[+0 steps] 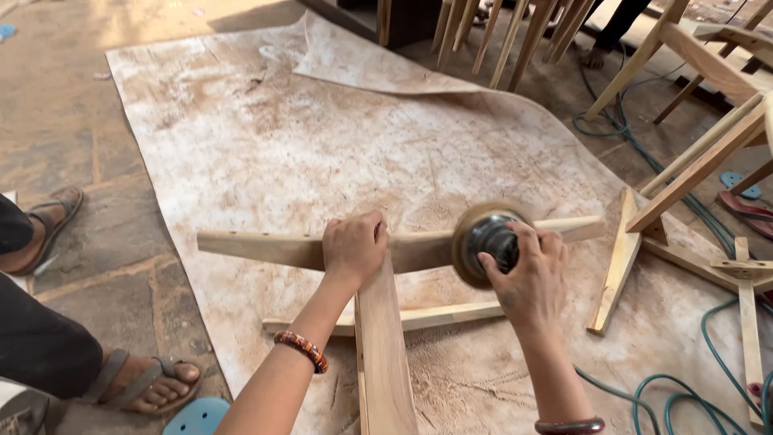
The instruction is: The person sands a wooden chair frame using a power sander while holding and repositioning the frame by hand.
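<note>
A long tapered wooden piece [266,248] lies crosswise over a dusty sheet, joined to a plank [385,354] that runs toward me. My left hand [353,248] grips the crosswise piece at the joint, a beaded bracelet on its wrist. My right hand [527,274] holds a round disc sander [481,240], its blurred disc pressed against the same piece just right of the joint. A thinner wooden strip [451,316] lies under the plank.
The sawdust-covered sheet [322,145] spreads over a stone floor. Wooden frame parts [692,173] and chair legs [499,32] stand at the right and back. Green cables [684,395] coil at the lower right. Another person's sandalled feet [149,385] are at the left.
</note>
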